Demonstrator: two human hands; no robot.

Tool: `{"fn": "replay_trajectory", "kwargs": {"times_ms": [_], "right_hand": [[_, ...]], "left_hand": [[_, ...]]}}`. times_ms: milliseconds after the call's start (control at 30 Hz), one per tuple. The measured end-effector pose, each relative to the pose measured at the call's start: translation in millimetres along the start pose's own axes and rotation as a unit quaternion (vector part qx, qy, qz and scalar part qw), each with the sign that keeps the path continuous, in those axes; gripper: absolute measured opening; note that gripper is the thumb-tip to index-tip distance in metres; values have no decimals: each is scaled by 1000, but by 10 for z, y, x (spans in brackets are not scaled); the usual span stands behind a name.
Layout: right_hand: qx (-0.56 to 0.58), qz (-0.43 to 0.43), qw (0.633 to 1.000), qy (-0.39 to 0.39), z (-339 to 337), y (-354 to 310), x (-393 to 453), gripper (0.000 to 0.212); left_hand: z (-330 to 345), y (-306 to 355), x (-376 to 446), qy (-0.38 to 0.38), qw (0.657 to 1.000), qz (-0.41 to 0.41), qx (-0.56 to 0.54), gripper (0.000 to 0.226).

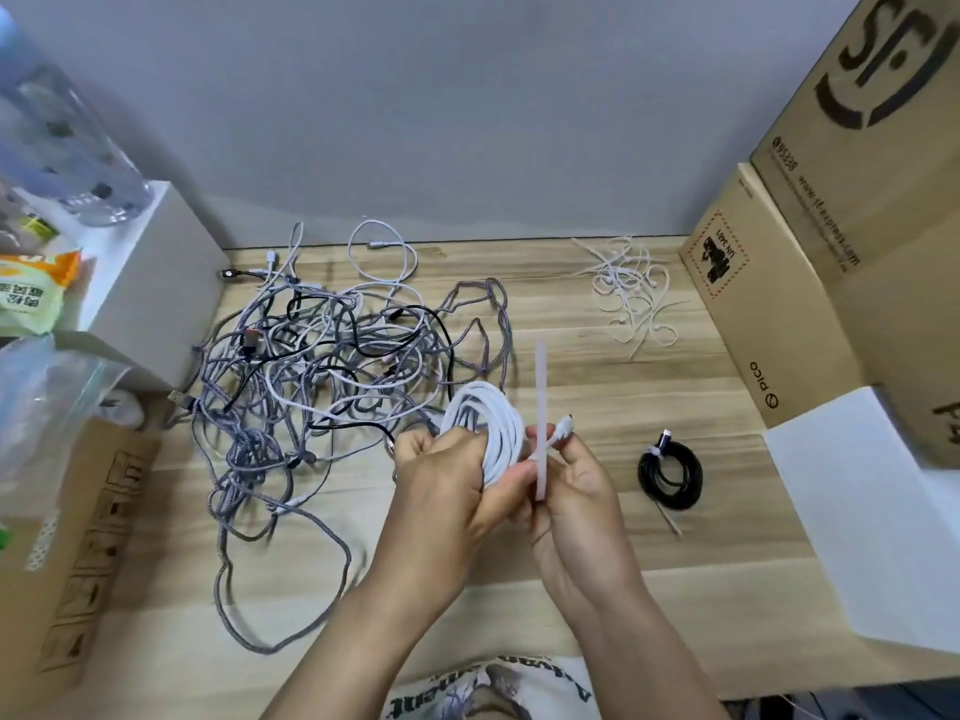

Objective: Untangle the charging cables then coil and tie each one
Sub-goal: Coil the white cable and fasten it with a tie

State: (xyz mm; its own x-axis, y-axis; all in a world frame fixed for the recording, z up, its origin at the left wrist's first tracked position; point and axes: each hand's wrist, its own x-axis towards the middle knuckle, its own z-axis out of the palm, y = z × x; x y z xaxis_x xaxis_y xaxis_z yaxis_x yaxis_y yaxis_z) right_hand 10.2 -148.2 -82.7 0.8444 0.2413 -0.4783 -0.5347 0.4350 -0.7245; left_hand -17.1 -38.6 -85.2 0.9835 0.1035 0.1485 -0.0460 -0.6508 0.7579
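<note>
One black coiled cable [670,476] tied, on wooden bench [597,376]. Left hand [447,485] grips white coiled cable [485,426]; right hand [569,478] pinches translucent zip tie [541,407]. Grey-black-white tangled cable heap [322,366] untouched; loose white zip ties [631,293] waiting.

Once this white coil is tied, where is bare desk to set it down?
Free: bare wood between the black coil and the zip ties, and the near strip in front of the white foam block. Crowded: the tangled cables cover the left half.
</note>
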Motion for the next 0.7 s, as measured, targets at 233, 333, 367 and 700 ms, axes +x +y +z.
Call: {"fn": "replay_trajectory", "kwargs": {"times_ms": [233,333,367,700], "right_hand": [[-124,34,991,-28,-244,-111,27,26],[-52,100,992,-51,-313,-157,-14,36],[-27,117,991,-58,-337,-167,-32,42],[61,131,983,-114,-380,-282,-138,22]], "left_hand": [[215,76,-18,30,993,85,82,31],[222,81,-49,1,997,54,57,30],[230,85,-62,-7,998,45,46,34],[230,41,-7,-37,999,-8,10,56]]}}
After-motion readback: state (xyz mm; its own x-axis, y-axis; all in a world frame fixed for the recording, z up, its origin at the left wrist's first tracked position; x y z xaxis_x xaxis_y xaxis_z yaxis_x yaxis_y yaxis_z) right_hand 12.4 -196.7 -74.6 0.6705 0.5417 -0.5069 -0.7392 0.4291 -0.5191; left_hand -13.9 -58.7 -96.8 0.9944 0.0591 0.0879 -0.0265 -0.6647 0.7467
